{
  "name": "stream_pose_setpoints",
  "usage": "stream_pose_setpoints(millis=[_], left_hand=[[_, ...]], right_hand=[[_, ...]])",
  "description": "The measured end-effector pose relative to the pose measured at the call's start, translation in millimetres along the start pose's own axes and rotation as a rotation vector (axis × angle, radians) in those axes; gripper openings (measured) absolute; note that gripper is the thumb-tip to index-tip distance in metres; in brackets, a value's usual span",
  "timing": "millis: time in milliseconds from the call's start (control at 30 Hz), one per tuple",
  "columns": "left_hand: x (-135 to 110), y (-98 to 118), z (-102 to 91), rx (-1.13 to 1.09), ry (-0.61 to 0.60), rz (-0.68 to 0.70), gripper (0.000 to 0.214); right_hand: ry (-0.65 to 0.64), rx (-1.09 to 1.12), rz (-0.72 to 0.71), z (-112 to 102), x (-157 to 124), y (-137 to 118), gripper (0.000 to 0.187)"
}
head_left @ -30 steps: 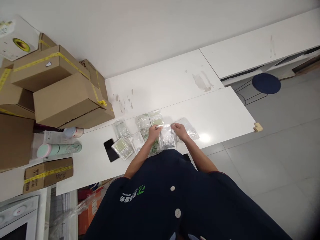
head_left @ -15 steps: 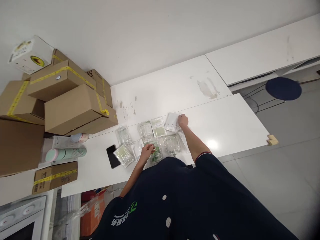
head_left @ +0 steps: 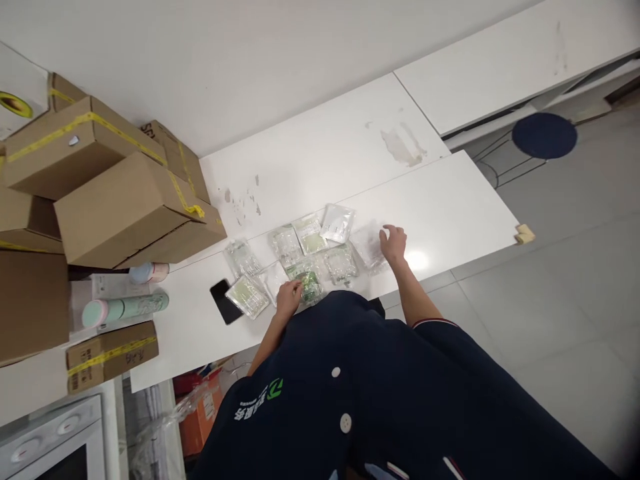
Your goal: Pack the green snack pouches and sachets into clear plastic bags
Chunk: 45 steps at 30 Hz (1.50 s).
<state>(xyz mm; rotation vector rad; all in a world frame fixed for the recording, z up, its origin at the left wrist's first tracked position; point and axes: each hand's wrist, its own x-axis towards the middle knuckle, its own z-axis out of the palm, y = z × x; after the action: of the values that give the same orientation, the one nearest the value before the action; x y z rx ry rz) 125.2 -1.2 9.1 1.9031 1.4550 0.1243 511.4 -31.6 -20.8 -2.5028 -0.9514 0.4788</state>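
Note:
Several flat, clear-wrapped packets lie in a loose group on the white table [head_left: 450, 220]. My left hand [head_left: 289, 298] is closed at the left edge of a green packet [head_left: 311, 285], fingers curled together on its wrapping. To the right, my right hand [head_left: 393, 243] has its thumb and fingers apart, beside a crumpled clear plastic bag [head_left: 369, 245]. A silvery white packet [head_left: 337, 223] lies at the top of the group, touched by neither hand. Between it and my body sits a pale packet [head_left: 341, 264]. A light green label packet [head_left: 248, 296] lies at the left.
A black phone [head_left: 226, 301] lies left of the packets. Cardboard boxes [head_left: 125, 207] with yellow tape are stacked at the left, near a mint green bottle [head_left: 125, 309] and a small taped box [head_left: 113, 355]. A dark round stool [head_left: 545, 135] stands beyond the table's right end.
My right hand has let go of the silvery white packet and moved right and nearer, to the clear bag. My left hand stays at the green packet. The camera view has shifted.

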Motion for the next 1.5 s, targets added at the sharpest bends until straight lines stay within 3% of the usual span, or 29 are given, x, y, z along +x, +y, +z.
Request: stream_pose_setpoints(millis=[67,167,300,400,467,567,667,800,900,967,1100,1267,1500], left_hand=[[-3.2,1.7,10.2,0.215,-0.011,0.164,0.038],[-3.9,6.2,27.0,0.408,-0.12,0.309,0.048],[-1.1,8.0,37.3,0.502,-0.197,0.341,0.056],[-0.2,5.0,34.6,0.512,-0.178,0.318,0.056],[0.2,2.6,31.8,0.513,-0.166,0.302,0.055],[1.2,0.1,29.2,0.504,-0.161,0.293,0.054],[2.0,-0.1,28.3,0.485,-0.17,0.303,0.057],[0.8,2.4,27.7,0.46,-0.182,0.306,0.059],[-0.8,4.3,28.2,0.451,-0.178,0.3,0.058],[-1.5,4.5,28.3,0.463,-0.173,0.302,0.058],[-1.2,2.3,25.4,0.484,-0.192,0.315,0.054],[0.8,-0.3,21.7,0.48,-0.212,0.319,0.052],[0.8,-0.9,19.8,0.426,-0.23,0.311,0.049]], right_hand=[[-0.078,-0.11,-0.034,-2.3,-38.2,13.0,0.052],[-0.25,-0.269,-0.076,5.6,-77.2,12.6,0.063],[-0.23,-0.317,0.016,24.6,-101.8,-6.0,0.065],[-0.174,-0.246,0.091,34.1,-111.0,-16.1,0.067],[-0.204,-0.161,0.136,31.7,-109.6,-15.2,0.067],[-0.288,0.05,0.146,11.2,-98.3,2.3,0.061],[-0.248,0.222,0.019,-18.0,-93.9,31.8,0.062],[-0.281,0.023,-0.12,-33.0,-112.9,56.4,0.078],[-0.295,-0.168,-0.175,-18.5,-128.5,52.5,0.084],[-0.259,-0.241,-0.161,-5.5,-132.0,44.6,0.078],[-0.231,-0.222,-0.14,1.8,-121.1,34.2,0.059],[-0.084,0.078,-0.17,-27.0,-87.9,23.1,0.049],[0.012,0.541,-0.122,-61.6,-38.8,-32.7,0.056]])
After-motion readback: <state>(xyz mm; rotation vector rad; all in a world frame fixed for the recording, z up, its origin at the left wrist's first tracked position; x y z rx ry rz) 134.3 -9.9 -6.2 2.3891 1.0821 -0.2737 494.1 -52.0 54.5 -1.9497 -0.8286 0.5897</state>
